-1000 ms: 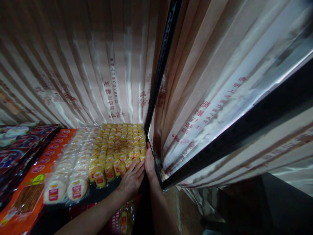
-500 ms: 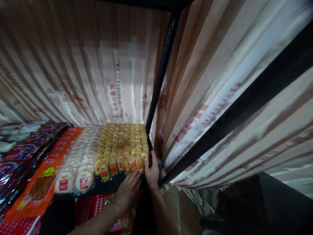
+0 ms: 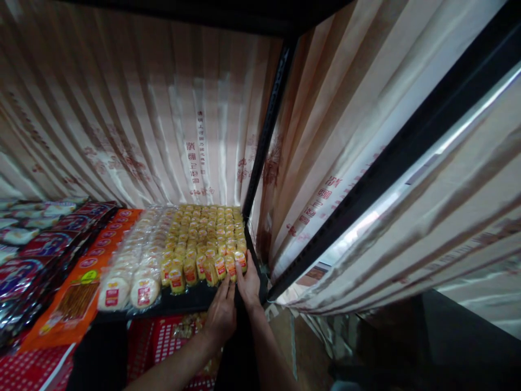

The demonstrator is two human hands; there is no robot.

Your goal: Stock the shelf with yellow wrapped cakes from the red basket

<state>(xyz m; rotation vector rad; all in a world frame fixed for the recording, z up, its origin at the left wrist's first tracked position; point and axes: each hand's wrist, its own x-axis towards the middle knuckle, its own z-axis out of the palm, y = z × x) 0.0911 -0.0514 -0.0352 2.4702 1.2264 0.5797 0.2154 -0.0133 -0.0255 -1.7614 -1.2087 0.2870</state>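
Rows of small yellow packets [image 3: 203, 233] stand close together on the right end of a black shelf [image 3: 179, 305]. My left hand [image 3: 223, 309] touches the front of these rows near the right, its fingers stretched out and nothing gripped. Against the right front corner of the rows lies my right hand [image 3: 249, 279], fingers extended, with the thumb at the front packets and the other fingers along the side. Two rows of round white packets [image 3: 144, 292] are left of the yellow ones.
Orange bags [image 3: 77, 293] and dark shiny bags [image 3: 52, 244] lie further left. Below the shelf is a red basket [image 3: 166, 339]. A black upright post [image 3: 268, 125] rises behind the right corner, before pleated curtains [image 3: 163, 108].
My left hand has shifted slightly right and turned more upright against the front packets. My right hand stays at the corner. The camera view has shifted a little.
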